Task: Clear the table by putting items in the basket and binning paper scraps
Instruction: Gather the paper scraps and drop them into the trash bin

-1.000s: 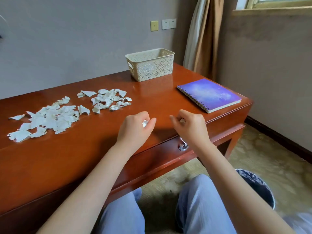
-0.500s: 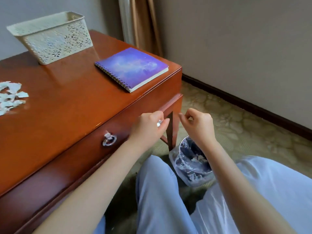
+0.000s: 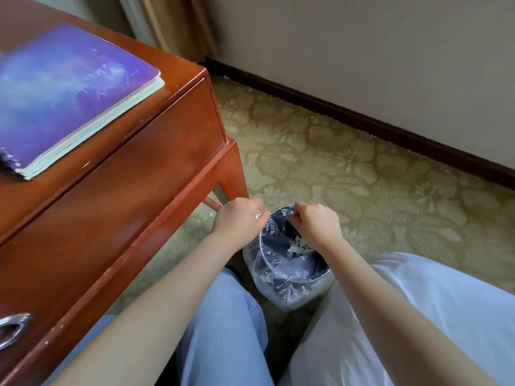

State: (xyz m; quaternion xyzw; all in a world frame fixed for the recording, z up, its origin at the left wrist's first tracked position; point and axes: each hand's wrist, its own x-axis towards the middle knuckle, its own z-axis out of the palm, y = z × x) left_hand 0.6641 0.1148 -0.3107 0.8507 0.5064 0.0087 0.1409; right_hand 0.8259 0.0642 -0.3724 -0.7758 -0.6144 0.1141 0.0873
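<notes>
A small bin lined with a clear plastic bag stands on the carpet between my knees, with paper scraps lying inside. My left hand hovers at the bin's left rim, fingers closed on a white paper scrap that peeks out at the fingertips. My right hand is over the bin's far rim, fingers pinched together; what it holds is hidden. A purple spiral notebook lies on the wooden table at upper left. The basket and the scrap piles are out of view.
The table's corner and leg stand just left of the bin. A metal drawer pull shows at the lower left. Patterned carpet runs to a dark skirting board and wall on the right. A curtain hangs behind the table.
Both hands have moved from over the table's front edge, right and down, to above the bin. My view turned right and down, so the basket and scrap piles left the frame.
</notes>
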